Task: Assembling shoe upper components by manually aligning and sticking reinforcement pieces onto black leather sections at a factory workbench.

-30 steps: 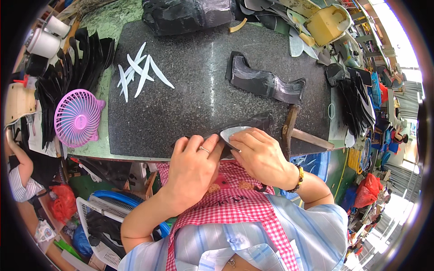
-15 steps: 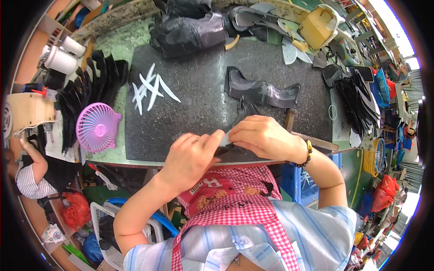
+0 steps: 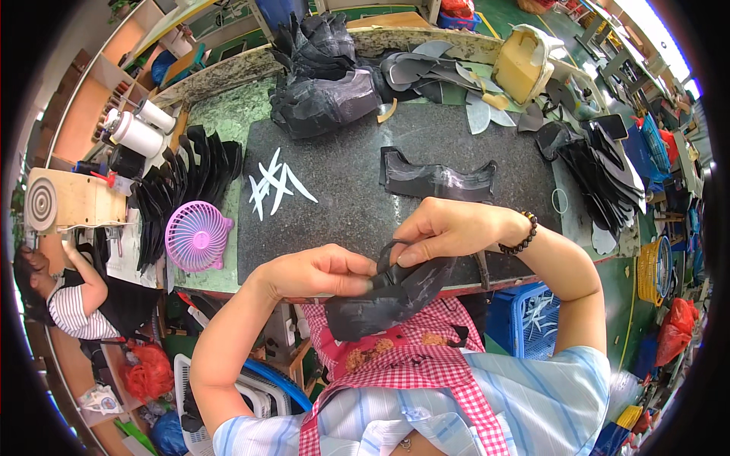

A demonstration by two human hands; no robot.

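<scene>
A: You have the black piece at the near side of the table, its broad end hanging before your checked apron. How are you gripping it?

B: Your left hand grasps its upper edge between thumb and fingers. Your right hand pinches just beside, where a narrow dark fold stands up. That fold looks like part of the same piece, though your fingers hide where it joins.

A: So how do you work that edge well?

B: I would go in short stretches. Let your left hand anchor, square the edge up with your right thumb, and press firmly before shifting along. The piece looks bendy, so pulling hard could pucker it.

A: And the hanging end?

B: Its weight may tug at your pinch. Resting it on the dark board could steady you. Set it short of the shaped black part lying there, and well apart from the white strips, so nothing catches.
</scene>
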